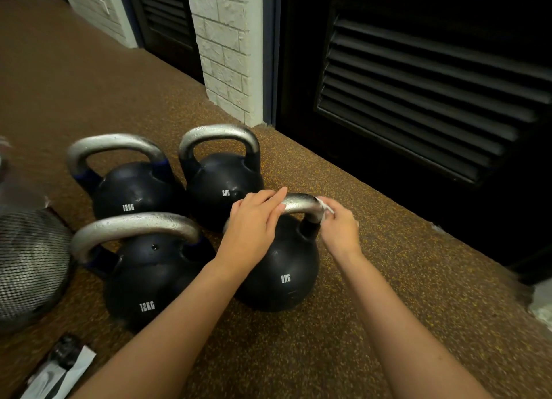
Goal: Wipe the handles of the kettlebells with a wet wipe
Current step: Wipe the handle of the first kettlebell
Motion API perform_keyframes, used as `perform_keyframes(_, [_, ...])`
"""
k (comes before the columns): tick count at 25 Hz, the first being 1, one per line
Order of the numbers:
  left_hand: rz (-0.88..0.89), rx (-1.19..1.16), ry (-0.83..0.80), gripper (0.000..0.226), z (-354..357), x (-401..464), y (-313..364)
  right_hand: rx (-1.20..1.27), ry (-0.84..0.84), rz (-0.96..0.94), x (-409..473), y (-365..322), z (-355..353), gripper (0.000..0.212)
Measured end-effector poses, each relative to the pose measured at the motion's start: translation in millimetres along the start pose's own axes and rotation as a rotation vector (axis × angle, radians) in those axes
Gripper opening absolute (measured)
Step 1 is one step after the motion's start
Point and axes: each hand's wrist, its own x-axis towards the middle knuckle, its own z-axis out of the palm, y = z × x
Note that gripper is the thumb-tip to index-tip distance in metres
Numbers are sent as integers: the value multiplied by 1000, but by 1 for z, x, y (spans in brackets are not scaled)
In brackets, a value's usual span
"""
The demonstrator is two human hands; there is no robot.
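Note:
Several black kettlebells with silver handles stand on the brown speckled floor. The near right one, marked 8KG (280,267), has my left hand (254,222) resting over the left part of its handle (301,204). My right hand (339,228) pinches a white wet wipe (324,209) against the right bend of that same handle. Behind it stands a second 8KG kettlebell (221,177). Two 12KG kettlebells sit to the left, one near (149,276) and one far (131,186).
A dark louvred door (418,94) and a white brick pillar (227,55) stand close behind the kettlebells. A grey mesh-covered object (30,264) lies at the left edge. A black and white packet (59,371) lies on the floor at bottom left.

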Motion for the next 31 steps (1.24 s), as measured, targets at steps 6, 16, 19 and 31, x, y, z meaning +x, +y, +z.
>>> perform_keyframes(6, [-8, -7, -20, 36, -2, 1, 1, -6, -83, -130, 1, 11, -17, 35])
perform_keyframes(16, [-6, -3, -5, 36, -2, 0, 2, -90, 48, -350, -21, 2, -17, 47])
perform_keyframes(19, [-12, -5, -3, 36, -1, 0, 2, -79, 41, -326, -16, 2, -13, 47])
perform_keyframes(31, [3, 8, 42, 35, 2, -1, 1, -123, 79, -494, -45, 20, 8, 62])
